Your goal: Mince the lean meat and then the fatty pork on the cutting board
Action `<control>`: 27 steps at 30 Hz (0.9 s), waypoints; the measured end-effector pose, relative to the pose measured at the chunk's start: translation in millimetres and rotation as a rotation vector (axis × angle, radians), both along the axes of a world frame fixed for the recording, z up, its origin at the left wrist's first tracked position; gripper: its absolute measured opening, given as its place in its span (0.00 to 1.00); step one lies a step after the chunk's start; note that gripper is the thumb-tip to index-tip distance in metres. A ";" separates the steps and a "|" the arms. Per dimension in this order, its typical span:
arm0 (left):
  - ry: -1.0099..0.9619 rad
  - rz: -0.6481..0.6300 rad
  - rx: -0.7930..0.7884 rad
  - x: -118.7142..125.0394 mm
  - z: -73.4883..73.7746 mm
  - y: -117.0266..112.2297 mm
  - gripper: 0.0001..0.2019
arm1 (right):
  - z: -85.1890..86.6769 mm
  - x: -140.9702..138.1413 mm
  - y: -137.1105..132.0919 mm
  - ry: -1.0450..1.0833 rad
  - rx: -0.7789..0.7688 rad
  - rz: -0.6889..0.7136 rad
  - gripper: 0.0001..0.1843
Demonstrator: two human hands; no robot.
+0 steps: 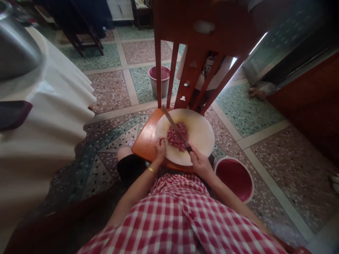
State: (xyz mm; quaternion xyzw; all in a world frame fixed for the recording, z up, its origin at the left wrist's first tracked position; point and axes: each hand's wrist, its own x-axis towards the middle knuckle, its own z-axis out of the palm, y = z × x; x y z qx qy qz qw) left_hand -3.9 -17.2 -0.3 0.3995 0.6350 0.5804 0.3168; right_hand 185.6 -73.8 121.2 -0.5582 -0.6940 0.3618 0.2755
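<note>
A round, pale cutting board (201, 130) lies on the seat of a wooden chair (145, 135) in front of me. Chopped dark red meat (176, 141) is heaped left of the board's middle. My right hand (200, 162) is closed around the handle of a long-bladed knife (172, 121). Its blade slants up and left across the meat, tip near the board's far left edge. At the board's near left edge rests my left hand (160, 150), its fingers curled closed. What those fingers hold, if anything, I cannot make out.
The slatted chair back (182, 70) rises behind the board. A red-lined bucket (234, 180) stands at the chair's right, and another bin (160, 81) sits beyond the chair. To the left, a cloth-covered table (63, 116) carries a large metal pot (18, 46).
</note>
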 end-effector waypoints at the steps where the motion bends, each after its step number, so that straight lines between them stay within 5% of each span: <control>1: -0.012 0.007 0.006 0.2 -0.4 0.0 0.08 | -0.8 -1.2 -1.1 0.006 0.019 -0.004 0.26; 6: -0.055 0.018 0.007 2.1 0.0 -3.6 0.08 | -20.3 -1.6 -1.8 -0.087 -0.115 0.013 0.25; 12: -0.099 0.023 0.004 3.8 0.0 -5.3 0.07 | -2.7 -1.0 -3.2 -0.003 -0.037 0.019 0.26; 18: -0.071 0.002 0.021 3.1 -0.5 -4.5 0.07 | -28.9 -6.6 -11.4 -0.118 -0.128 0.021 0.25; 24: -0.067 0.017 -0.019 5.0 3.7 -5.2 0.07 | -8.3 -7.5 -13.0 -0.001 -0.027 0.014 0.26; 27: -0.072 0.010 -0.014 5.0 3.0 -5.1 0.07 | -16.5 -9.9 -14.4 -0.038 -0.068 0.034 0.26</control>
